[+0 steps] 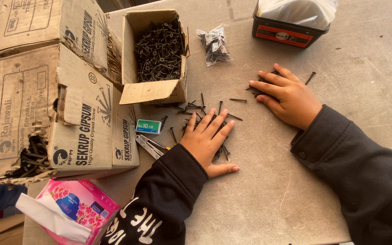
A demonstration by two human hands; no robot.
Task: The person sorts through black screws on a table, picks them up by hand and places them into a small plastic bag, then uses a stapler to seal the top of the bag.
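Black screws [195, 109] lie scattered on the grey table [268, 190], and both hands are pressed flat on them with the fingers stretched out, so neither hand grips anything. The left hand [207, 143] lies palm down on the bigger group of screws, its fingers spread and the thumb pointing to the side; some screws show between and around the fingers. The right hand [289, 97] lies flat on a smaller heap of screws [262, 86], well apart from the first group, and one single screw [310, 78] lies just beside it. Both arms wear dark sleeves. Near the left wrist there is a metal stapler [149, 146] and a small green and white box [148, 126]. Behind it stands an open cardboard box [155, 90] full of the same black screws, and next to it a small clear bag of screws [214, 45]. On the left edge are bigger, torn cardboard boxes [46, 104], and in front of them a pink tissue pack [80, 208]. A black container [286, 31] stands at the far side.
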